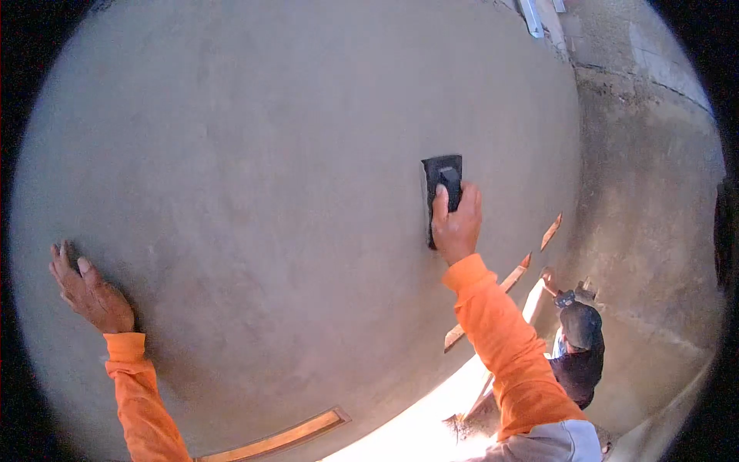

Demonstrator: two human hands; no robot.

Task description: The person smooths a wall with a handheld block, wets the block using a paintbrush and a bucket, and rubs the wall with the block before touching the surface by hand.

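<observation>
A broad grey plastered wall (269, 154) fills most of the view. At the far left, my left hand (92, 296) rests against it with the fingers apart and nothing held. Right of centre, my right hand (459, 223) grips a black float (444, 165) by its handle. The float stands upright, its long side running up and down, with its face toward the wall. Orange sleeves cover both forearms.
Another person (579, 346) in a dark top and cap is at the lower right, near a bright opening. Brick-coloured strips (454, 336) show at the right and along the bottom (277, 441). A second wall (647, 185) meets this one at the right.
</observation>
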